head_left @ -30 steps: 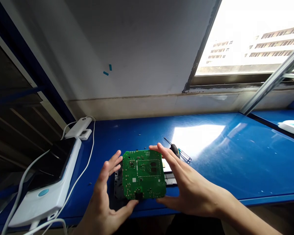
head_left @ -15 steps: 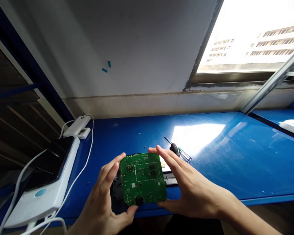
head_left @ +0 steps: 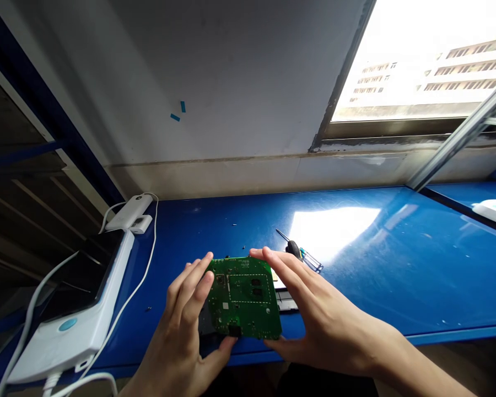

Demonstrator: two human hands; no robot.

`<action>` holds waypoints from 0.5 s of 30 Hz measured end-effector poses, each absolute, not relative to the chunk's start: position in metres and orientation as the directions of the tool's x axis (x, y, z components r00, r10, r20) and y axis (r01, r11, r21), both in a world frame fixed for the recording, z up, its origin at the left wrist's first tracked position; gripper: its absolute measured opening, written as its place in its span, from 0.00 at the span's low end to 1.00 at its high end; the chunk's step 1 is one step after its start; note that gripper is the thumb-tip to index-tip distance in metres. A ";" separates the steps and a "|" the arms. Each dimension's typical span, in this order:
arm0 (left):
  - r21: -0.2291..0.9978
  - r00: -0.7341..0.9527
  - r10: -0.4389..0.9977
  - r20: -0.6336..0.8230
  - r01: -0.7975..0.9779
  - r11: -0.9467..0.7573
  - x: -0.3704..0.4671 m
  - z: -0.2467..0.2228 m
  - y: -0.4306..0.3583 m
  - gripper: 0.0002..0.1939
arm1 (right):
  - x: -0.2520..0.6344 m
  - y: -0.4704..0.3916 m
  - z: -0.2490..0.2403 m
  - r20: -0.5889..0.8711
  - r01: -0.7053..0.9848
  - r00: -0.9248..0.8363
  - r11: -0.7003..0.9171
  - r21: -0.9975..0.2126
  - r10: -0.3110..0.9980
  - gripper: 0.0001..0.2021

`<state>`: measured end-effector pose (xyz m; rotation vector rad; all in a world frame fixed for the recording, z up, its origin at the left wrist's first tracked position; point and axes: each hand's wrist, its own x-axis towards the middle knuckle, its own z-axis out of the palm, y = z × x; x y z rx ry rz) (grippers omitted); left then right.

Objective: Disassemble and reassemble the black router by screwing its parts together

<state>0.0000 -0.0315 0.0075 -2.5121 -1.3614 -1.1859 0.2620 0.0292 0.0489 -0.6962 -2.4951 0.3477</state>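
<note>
Holding the green, roughly square printed circuit board [head_left: 252, 317] above the near edge of the glossy blue table [head_left: 376, 292]. Grasping its left portion with the fingers of the bare left hand [head_left: 176, 336]; grasping the upper and lower edges at right with the fingers of the bare right hand [head_left: 326, 309], reaching near the black-handled screwdriver [head_left: 292, 248].

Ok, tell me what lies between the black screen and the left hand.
The head view shows a thin white cable and a tiny dark piece, perhaps a screw.
</note>
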 end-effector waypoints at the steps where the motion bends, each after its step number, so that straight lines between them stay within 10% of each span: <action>1: 0.269 0.323 0.687 0.650 0.748 -0.606 0.002 0.008 -0.031 0.51 | 0.260 0.028 0.051 0.423 0.399 -0.738 0.846 -0.355 0.525 0.59; 8: 0.227 0.340 0.641 0.688 0.738 -0.636 0.017 0.018 -0.037 0.50 | 0.243 0.010 0.072 0.492 0.345 -0.774 0.917 -0.200 0.398 0.58; 15: 0.653 0.085 0.784 0.615 0.503 -0.567 0.009 0.017 -0.035 0.57 | 0.250 0.008 0.083 0.368 0.360 -0.823 0.898 -0.253 0.433 0.65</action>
